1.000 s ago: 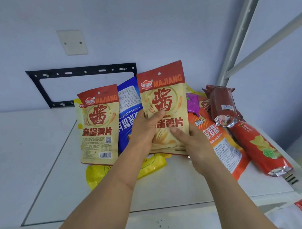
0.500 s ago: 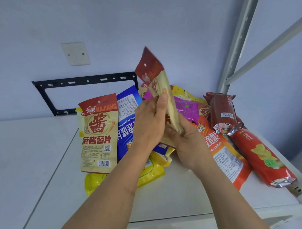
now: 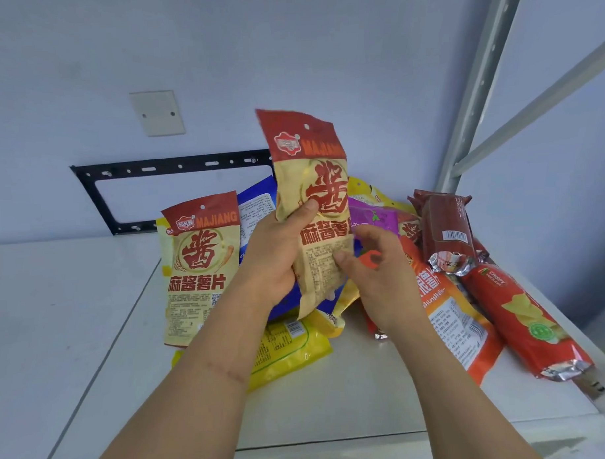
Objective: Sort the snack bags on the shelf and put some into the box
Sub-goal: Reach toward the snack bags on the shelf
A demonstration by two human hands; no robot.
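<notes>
My left hand (image 3: 278, 250) grips a beige and red MAJIANG chip bag (image 3: 313, 194) upright above the white shelf (image 3: 92, 339). My right hand (image 3: 378, 271) is beside the bag's lower right edge with its fingers apart, the thumb close to or touching the bag. A second, matching MAJIANG bag (image 3: 201, 267) leans at the left of the pile. Behind the hands lie a blue bag (image 3: 256, 210), a purple bag (image 3: 372, 216) and a yellow bag (image 3: 288, 346). No box is in view.
An orange bag (image 3: 459, 327), a red tube pack (image 3: 527, 321) and a dark red pack (image 3: 447, 231) lie at the right. A black metal frame (image 3: 175, 165) hangs on the wall. A grey shelf upright (image 3: 478, 86) rises at the right.
The held bag was turned edge-on half a second ago and now faces me again. My right hand has let go of its lower edge and opened.
</notes>
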